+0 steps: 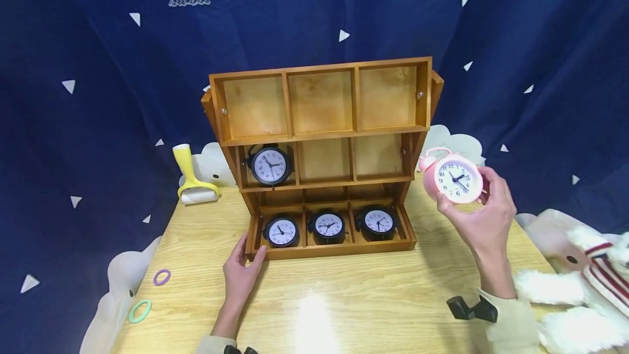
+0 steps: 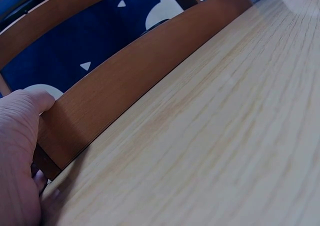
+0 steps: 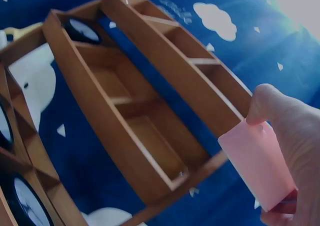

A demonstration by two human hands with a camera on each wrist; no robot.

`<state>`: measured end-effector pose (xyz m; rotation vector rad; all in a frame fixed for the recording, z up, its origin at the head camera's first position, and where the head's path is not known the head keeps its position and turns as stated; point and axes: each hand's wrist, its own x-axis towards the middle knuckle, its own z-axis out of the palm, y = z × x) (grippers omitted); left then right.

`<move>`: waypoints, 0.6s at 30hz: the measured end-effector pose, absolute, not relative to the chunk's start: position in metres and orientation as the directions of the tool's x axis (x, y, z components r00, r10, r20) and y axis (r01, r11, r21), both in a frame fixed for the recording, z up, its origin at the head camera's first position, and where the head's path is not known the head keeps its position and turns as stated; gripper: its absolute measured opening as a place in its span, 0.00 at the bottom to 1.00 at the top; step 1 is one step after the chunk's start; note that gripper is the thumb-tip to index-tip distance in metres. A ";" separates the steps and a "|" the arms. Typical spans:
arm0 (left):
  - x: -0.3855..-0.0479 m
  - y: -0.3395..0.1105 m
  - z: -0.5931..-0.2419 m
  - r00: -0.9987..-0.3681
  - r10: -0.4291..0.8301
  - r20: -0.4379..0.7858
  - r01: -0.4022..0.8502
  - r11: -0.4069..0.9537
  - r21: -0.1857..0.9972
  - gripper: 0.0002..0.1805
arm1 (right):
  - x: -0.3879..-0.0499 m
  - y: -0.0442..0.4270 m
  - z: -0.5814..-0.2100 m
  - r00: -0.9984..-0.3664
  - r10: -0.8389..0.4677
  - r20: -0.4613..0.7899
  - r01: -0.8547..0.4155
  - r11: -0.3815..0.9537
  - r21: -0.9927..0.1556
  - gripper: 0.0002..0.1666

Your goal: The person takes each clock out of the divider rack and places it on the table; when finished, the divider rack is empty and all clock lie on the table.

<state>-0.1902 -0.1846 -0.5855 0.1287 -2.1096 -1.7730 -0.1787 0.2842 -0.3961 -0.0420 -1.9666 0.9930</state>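
Note:
A pink twin-bell alarm clock (image 1: pixel 456 180) is held up by my right hand (image 1: pixel 484 217), to the right of a wooden three-tier shelf (image 1: pixel 319 140). In the right wrist view, the thumb and fingers grip the clock's pink side (image 3: pixel 260 161). My left hand (image 1: pixel 242 272) holds the front left corner of the shelf's bottom tier, thumb over the front board (image 2: pixel 115 86). Three black alarm clocks sit in the bottom tier, left (image 1: pixel 282 232), middle (image 1: pixel 328 226) and right (image 1: pixel 377 222). Another black alarm clock (image 1: pixel 269 165) stands in the middle tier's left compartment.
At the back left of the table (image 1: pixel 363 294) stands a yellow lint roller (image 1: pixel 191 176). A purple ring (image 1: pixel 161 277) and a green ring (image 1: pixel 140 311) lie at the left. A white plush toy (image 1: pixel 580 299) is at the right edge. Behind hangs a blue curtain (image 1: pixel 314 21).

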 end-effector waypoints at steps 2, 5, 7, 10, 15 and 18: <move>-0.190 -0.185 -0.585 -0.924 -0.306 0.228 0.172 0.201 0.964 0.37 | -0.184 0.291 -0.398 -0.577 0.411 0.706 -0.340 0.665 -0.665 0.49; -0.189 -0.185 -0.584 -0.927 -0.299 0.227 0.171 0.201 0.965 0.37 | -0.192 0.299 -0.403 -0.561 0.437 0.703 -0.323 0.666 -0.672 0.49; -0.190 -0.184 -0.584 -0.929 -0.295 0.225 0.170 0.199 0.965 0.36 | -0.197 0.304 -0.406 -0.567 0.460 0.683 -0.290 0.665 -0.688 0.49; -0.191 -0.184 -0.584 -0.930 -0.298 0.213 0.160 0.192 0.968 0.37 | -0.206 0.309 -0.411 -0.589 0.482 0.648 -0.235 0.666 -0.708 0.50; -0.191 -0.185 -0.584 -0.933 -0.298 0.203 0.147 0.200 0.969 0.37 | -0.223 0.317 -0.423 -0.636 0.484 0.601 -0.184 0.662 -0.727 0.52; -0.190 -0.185 -0.584 -0.933 -0.293 0.207 0.153 0.197 0.968 0.37 | -0.234 0.323 -0.435 -0.657 0.484 0.577 -0.156 0.662 -0.733 0.51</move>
